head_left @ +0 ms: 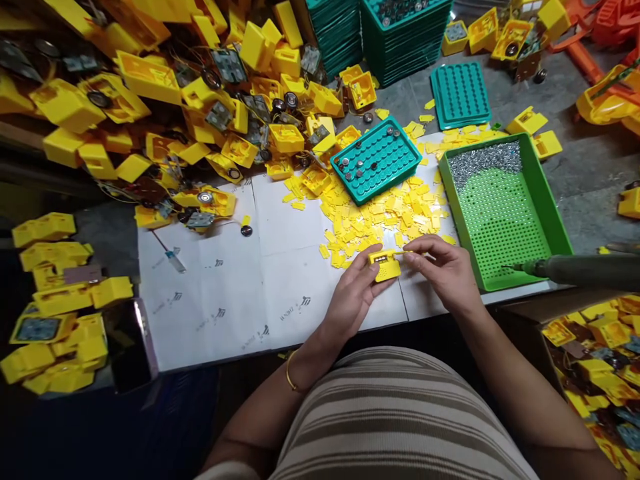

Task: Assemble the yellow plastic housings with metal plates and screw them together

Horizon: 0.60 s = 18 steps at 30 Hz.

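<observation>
My left hand [353, 293] is closed round a small yellow plastic case [387, 271]. An open slot in its upper part shows shiny metal inside, and small holes dot its lower face. Just right of the case, my right hand [445, 270] pinches a thin yellow cover [401, 253] between thumb and fingers. The cover's near end is close to the slot; I cannot tell whether they touch. Beyond both hands spreads a heap of loose yellow covers [365, 223]. On that heap rests a teal tray [383, 160] with several button cells in its round pockets.
A green basket [560, 227] with small screws [487, 162] stands at right, a dark powered driver [590, 270] reaching over it. Yellow cases with wires and speakers [210, 100] pile up at back left. A screwdriver [173, 257] lies on the white sheet [210, 320]. Teal trays [410, 50] are stacked behind.
</observation>
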Motion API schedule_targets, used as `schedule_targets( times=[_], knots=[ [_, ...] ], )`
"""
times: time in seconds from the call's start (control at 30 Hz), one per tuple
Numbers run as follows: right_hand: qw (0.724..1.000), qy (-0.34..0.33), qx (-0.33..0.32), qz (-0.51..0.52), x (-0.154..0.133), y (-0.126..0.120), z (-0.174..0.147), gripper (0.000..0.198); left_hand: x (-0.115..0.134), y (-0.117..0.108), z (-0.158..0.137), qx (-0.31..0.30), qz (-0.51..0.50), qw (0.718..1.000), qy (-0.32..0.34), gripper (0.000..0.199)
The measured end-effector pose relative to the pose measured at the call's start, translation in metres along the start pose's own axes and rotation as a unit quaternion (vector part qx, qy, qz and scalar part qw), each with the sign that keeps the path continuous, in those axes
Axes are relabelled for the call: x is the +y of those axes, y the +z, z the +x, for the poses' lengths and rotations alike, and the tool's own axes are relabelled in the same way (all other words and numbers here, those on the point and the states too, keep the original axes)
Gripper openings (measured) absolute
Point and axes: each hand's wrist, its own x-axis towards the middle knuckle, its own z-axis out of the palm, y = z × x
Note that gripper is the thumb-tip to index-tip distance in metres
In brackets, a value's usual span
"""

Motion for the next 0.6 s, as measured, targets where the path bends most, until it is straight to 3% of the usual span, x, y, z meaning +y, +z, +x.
schedule_targets(
  times=[0.17, 0.33, 0.5, 0.6],
  knots=[
    [0.999, 0.020, -0.023, -0.019, -0.003, 0.004, -0.005, 0.014, -0.005, 0.004, 0.002, -0.010, -0.033, 0.999, 0.003, 0.023],
    [0.995, -0.005, -0.007, -0.097, -0.003, 0.006, -0.006, 0.010, -0.009, 0.006, 0.004, -0.018, -0.030, 0.999, 0.005, 0.024],
    [0.983, -0.023, -0.046, -0.179, -0.003, 0.004, -0.004, 0.012, -0.013, 0.004, 0.005, -0.023, -0.003, 1.000, 0.018, 0.027],
    [0.969, -0.072, -0.068, -0.226, -0.006, 0.008, -0.003, 0.013, -0.014, 0.004, 0.006, -0.013, 0.030, 0.999, 0.034, 0.030]
  ],
)
